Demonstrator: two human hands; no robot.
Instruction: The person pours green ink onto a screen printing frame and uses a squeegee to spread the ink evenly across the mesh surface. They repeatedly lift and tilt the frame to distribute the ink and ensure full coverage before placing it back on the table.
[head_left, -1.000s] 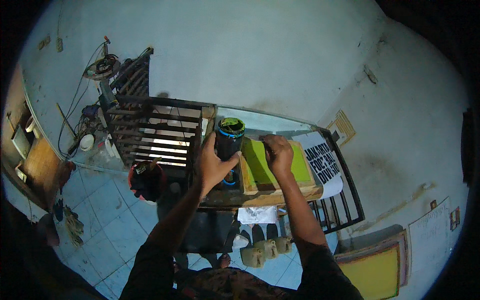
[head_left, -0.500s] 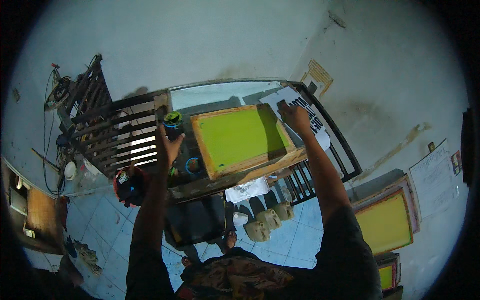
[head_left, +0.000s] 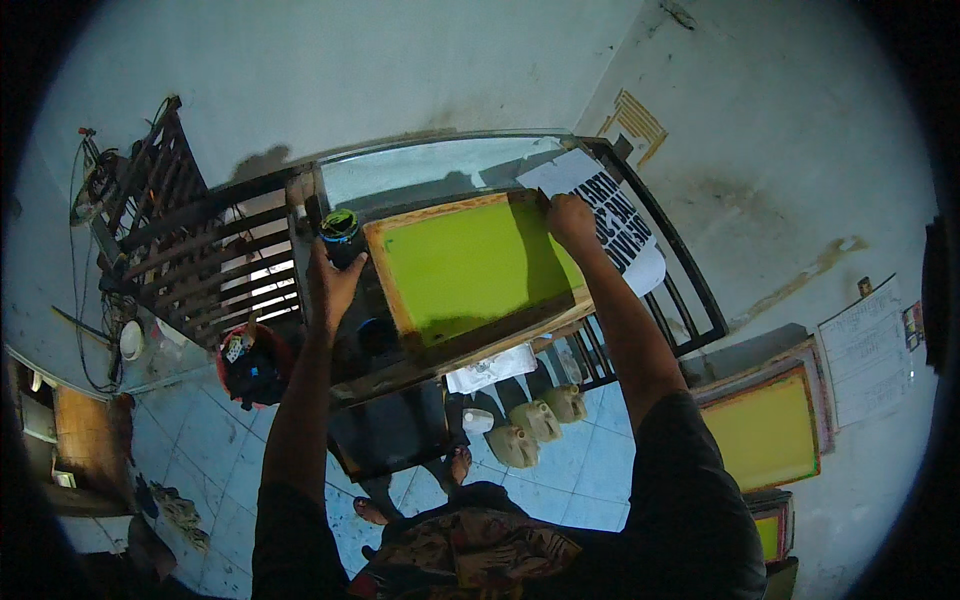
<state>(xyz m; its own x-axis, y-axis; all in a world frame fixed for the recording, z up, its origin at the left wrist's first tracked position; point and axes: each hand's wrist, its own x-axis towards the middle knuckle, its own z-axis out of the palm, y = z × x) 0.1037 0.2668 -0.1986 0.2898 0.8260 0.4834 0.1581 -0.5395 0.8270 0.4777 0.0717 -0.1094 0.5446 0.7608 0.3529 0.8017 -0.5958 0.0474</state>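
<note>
**Frame between two hands**

Pale walls close round a glass tabletop (head_left: 420, 170). On it the green-meshed wooden frame (head_left: 470, 265) lies flat, long axis left to right. Right hand (head_left: 570, 215) clasps its far right corner; left hand (head_left: 335, 285), just beside the left edge, grasps a dark jar (head_left: 342, 235). A printed sheet (head_left: 610, 215) lies right.

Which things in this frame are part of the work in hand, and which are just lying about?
In hand:
- dark jar with a green rim, held by the left hand
- wooden frame with a green screen, its far corner gripped by the right hand
- glass-topped table under the frame

Lying about:
- printed sheet
- pale jugs on the floor
- second screen frame against the wall
- red helmet
</note>
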